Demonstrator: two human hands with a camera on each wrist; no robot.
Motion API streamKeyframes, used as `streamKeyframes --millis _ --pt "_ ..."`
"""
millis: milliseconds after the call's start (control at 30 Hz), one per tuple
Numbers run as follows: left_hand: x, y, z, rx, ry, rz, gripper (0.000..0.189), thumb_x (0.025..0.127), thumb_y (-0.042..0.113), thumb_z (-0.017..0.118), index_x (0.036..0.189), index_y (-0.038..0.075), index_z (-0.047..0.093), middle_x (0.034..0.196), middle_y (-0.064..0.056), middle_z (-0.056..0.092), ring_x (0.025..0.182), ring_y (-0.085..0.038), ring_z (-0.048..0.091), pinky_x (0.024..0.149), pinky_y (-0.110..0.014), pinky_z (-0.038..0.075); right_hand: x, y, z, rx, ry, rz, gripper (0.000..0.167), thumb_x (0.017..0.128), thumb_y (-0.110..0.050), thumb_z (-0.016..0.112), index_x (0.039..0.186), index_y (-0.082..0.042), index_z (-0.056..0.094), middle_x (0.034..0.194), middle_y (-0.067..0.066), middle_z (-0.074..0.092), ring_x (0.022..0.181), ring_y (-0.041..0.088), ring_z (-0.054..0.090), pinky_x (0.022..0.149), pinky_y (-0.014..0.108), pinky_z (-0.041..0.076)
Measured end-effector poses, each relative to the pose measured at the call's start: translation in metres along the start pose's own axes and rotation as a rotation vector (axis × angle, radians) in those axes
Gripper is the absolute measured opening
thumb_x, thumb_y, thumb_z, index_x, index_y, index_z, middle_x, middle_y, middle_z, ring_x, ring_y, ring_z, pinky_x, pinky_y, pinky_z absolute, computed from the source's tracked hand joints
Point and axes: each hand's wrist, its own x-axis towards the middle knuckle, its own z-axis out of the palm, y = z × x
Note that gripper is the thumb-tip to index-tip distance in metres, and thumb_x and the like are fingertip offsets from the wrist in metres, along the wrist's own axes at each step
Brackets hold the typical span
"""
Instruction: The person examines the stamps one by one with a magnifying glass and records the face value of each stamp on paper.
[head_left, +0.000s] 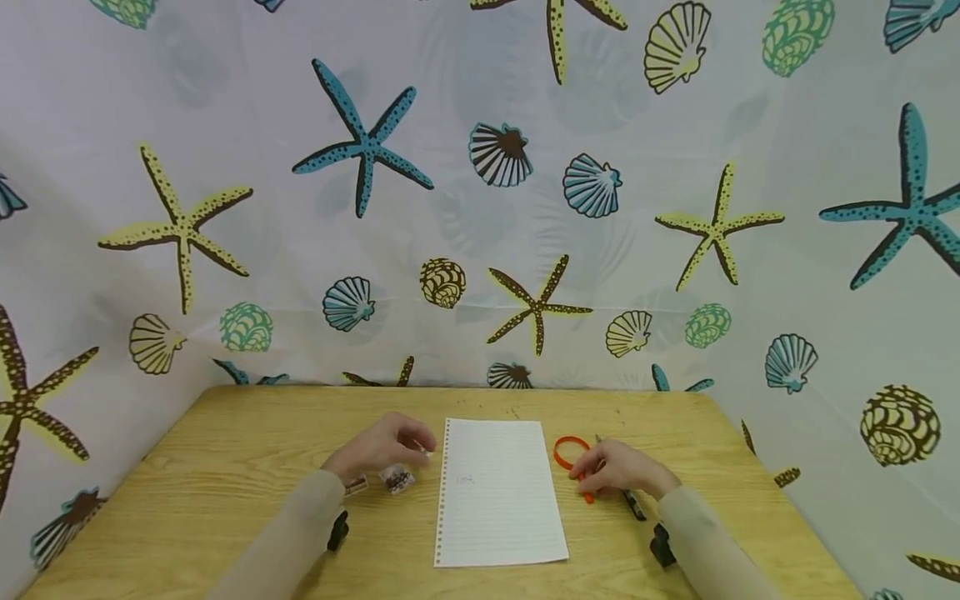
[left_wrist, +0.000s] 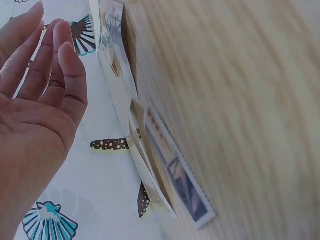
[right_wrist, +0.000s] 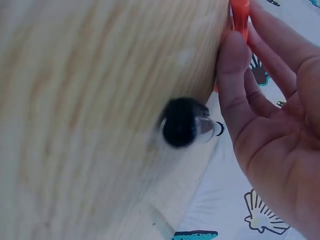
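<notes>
The left hand (head_left: 386, 446) hovers over the left side of the table, its fingers loosely bent and apart. In the left wrist view this hand (left_wrist: 40, 85) shows nothing in its palm. Beneath and beside it lie small picture stamps (left_wrist: 180, 172), one (head_left: 396, 478) with a dark print; a small white bit shows by the fingertips. The right hand (head_left: 618, 467) pinches an orange-rimmed magnifying glass (head_left: 587, 498) between thumb and fingers near where ring and handle meet. Under that hand lies a black pen (head_left: 634, 505), its rounded end (right_wrist: 180, 124) towards the right wrist camera.
A lined sheet of paper (head_left: 498, 500) with punched holes along its left edge lies between the hands, bearing a little faint writing. The wooden table (head_left: 187, 500) meets a white curtain (head_left: 450, 225) printed with shells and starfish at the back and sides.
</notes>
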Motion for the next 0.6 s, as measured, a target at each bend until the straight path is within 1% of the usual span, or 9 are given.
streamKeyframes --millis 133,300,433,533,600 --pt "-0.003 -0.004 -0.004 -0.016 0.005 -0.020 0.017 0.091 0.012 0.069 0.104 0.001 0.070 0.099 -0.011 0.071 0.086 -0.019 0.063 0.078 -0.033 0.053 0.005 0.000 0.001 -0.083 0.022 -0.013 0.018 0.084 -0.017 0.078 0.100 -0.008 0.075 0.073 0.001 0.066 0.060 0.010 0.055 0.058 0.025 0.049" --pt "-0.010 -0.004 -0.008 -0.050 0.013 -0.016 0.016 0.093 0.012 0.067 0.102 -0.001 0.069 0.101 -0.017 0.070 0.087 -0.024 0.063 0.079 -0.041 0.053 0.007 -0.003 0.004 -0.183 0.052 -0.012 0.014 0.082 -0.017 0.080 0.093 -0.012 0.074 0.072 -0.001 0.066 0.061 0.009 0.056 0.056 0.025 0.047" --pt "-0.015 -0.005 -0.011 -0.093 0.020 -0.022 0.018 0.093 0.010 0.067 0.104 -0.003 0.069 0.106 -0.021 0.069 0.091 -0.026 0.064 0.081 -0.043 0.054 0.008 -0.007 0.005 -0.192 0.076 0.017 0.013 0.080 -0.012 0.079 0.093 -0.012 0.074 0.075 -0.001 0.067 0.063 0.010 0.058 0.057 0.025 0.048" --pt "-0.018 -0.007 -0.013 -0.105 0.029 -0.028 0.018 0.092 0.010 0.067 0.105 -0.003 0.069 0.108 -0.021 0.069 0.092 -0.024 0.064 0.082 -0.039 0.055 0.007 -0.008 0.004 -0.180 0.089 0.027 0.015 0.080 -0.010 0.078 0.096 -0.011 0.075 0.076 -0.001 0.068 0.064 0.010 0.058 0.058 0.026 0.047" --pt "-0.020 -0.009 -0.015 -0.108 0.034 -0.032 0.018 0.092 0.010 0.067 0.105 -0.002 0.069 0.109 -0.020 0.069 0.092 -0.022 0.063 0.082 -0.037 0.055 0.006 -0.008 0.004 -0.174 0.094 0.019 0.018 0.081 -0.009 0.077 0.098 -0.010 0.075 0.077 0.000 0.068 0.064 0.011 0.058 0.058 0.026 0.047"
